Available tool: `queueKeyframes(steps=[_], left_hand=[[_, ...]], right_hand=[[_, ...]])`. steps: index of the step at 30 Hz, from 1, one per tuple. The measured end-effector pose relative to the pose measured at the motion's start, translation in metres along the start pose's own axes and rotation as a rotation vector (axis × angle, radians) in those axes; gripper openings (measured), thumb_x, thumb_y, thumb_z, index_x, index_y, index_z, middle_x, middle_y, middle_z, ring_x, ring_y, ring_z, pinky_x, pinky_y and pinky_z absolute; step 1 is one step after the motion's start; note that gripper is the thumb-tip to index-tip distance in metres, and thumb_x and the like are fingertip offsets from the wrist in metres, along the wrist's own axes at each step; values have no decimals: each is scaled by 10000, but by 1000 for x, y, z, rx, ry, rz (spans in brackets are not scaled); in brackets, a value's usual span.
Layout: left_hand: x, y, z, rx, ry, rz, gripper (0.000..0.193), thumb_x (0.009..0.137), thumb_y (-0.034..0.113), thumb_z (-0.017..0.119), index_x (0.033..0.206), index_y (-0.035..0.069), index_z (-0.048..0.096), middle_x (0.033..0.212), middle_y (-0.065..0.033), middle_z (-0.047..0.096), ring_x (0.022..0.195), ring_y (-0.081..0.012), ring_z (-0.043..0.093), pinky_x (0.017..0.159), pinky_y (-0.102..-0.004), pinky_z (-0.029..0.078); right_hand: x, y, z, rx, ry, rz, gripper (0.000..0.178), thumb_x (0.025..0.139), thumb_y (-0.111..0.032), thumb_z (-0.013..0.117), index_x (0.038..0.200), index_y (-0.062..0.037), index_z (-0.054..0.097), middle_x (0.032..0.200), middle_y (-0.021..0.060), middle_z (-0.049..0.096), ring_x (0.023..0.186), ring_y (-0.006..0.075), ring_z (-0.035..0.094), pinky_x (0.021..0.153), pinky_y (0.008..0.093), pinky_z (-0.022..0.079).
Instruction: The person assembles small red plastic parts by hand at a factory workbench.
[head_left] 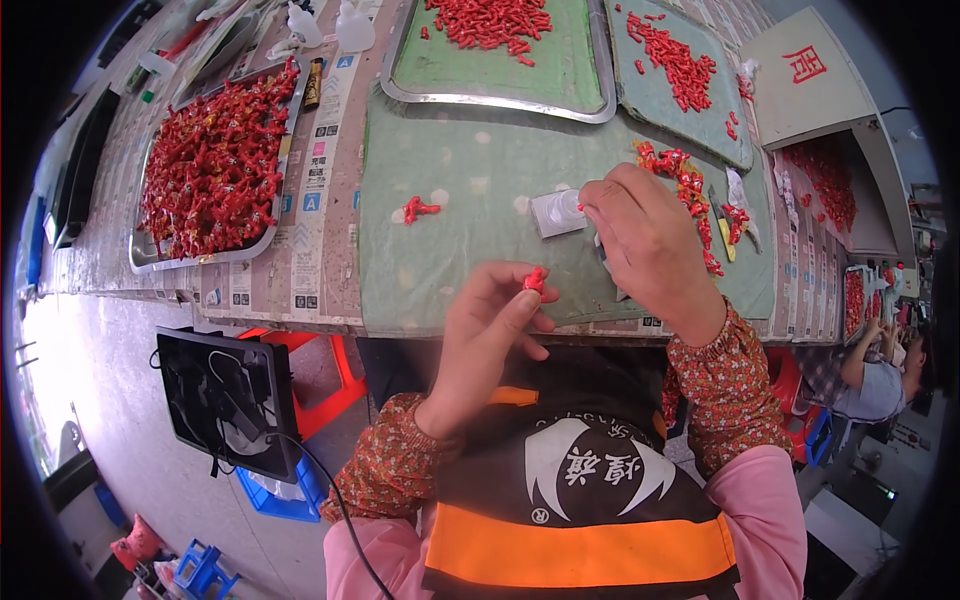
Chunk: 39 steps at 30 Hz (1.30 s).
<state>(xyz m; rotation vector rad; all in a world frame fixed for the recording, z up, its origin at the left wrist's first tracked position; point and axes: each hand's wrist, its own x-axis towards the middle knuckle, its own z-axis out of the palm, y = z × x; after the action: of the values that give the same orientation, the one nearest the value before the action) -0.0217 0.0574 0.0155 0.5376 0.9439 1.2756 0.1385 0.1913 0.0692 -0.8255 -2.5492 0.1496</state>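
My left hand (pixel 490 325) pinches a small red plastic figure (pixel 535 280) between thumb and fingers, just above the table's near edge. My right hand (pixel 650 240) is closed, its fingertips together at a small pale square pad (pixel 556 213). A tiny red piece (pixel 582 207) shows at those fingertips, though most of it is hidden. To the left on the green mat (pixel 400 270) lies a single red figure (pixel 420 209). Beyond my right hand stretches a row of red-and-yellow figures (pixel 690 190), beside a yellow-handled cutter (pixel 726 240).
A metal tray heaped with red figures (pixel 215 170) stands at left. Red parts lie on a green-lined metal tray (pixel 500 108) and a green board (pixel 690 130) at the back. Two white squeeze bottles (pixel 354 28) stand beyond. An open box (pixel 810 90) is at right; another person (pixel 870 385) sits past it.
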Motion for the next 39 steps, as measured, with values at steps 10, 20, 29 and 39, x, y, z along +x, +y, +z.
queueKeyframes(steps=[10,20,29,39], left_hand=[[0,1,0,-17,-2,-27,245,982,157,553,1200,48,522,1102,-100,617,855,-126,610,624,-249,548],[0,1,2,12,8,-16,246,982,157,553,1202,48,531,1111,-107,617,860,-131,615,616,-252,552],[0,1,3,9,18,-19,242,981,151,553,1200,50,533,1115,-104,613,867,-134,617,617,-256,556],[-1,1,3,19,20,-4,249,979,153,556,1203,46,535,1118,-104,616,884,-130,615,623,-252,556]], right_hand=[[3,0,-3,-82,-80,-55,222,747,38,642,958,-11,596,889,112,531,814,297,572,701,393,471],[7,8,-3,-13,-42,-68,183,775,28,643,946,-9,590,877,106,528,813,291,562,692,390,464],[6,9,1,-36,-18,-86,172,783,32,641,944,-6,593,869,111,538,791,301,563,689,392,464],[-8,14,-10,771,-108,498,64,894,-41,622,936,3,605,798,30,590,682,119,578,620,244,461]])
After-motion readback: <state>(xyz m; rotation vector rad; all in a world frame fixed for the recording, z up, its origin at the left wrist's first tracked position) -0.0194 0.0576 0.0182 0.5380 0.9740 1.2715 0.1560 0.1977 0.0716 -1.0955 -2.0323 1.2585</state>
